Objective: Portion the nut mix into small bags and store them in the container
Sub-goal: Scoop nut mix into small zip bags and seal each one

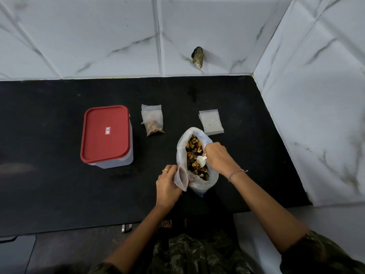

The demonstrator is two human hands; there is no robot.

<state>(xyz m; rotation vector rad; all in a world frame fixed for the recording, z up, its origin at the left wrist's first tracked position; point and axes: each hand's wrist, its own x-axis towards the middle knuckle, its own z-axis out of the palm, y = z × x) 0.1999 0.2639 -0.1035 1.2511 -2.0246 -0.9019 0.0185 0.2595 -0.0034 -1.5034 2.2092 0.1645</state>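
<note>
A large clear bag of nut mix [194,155] lies open on the black counter [59,184]. My right hand [217,156] is over its mouth and grips a small white spoon [201,160] that dips among the nuts. My left hand [167,184] holds an empty small zip bag [181,177] open beside the big bag's left edge. A filled small bag [152,119] lies farther back. The container [107,135] with its red lid on stands at the left.
A stack of empty small bags [211,121] lies behind the nut bag on the right. Marble-patterned walls close the counter at the back and right. A dark fitting [197,56] sticks out of the back wall. The counter's front edge is near my body.
</note>
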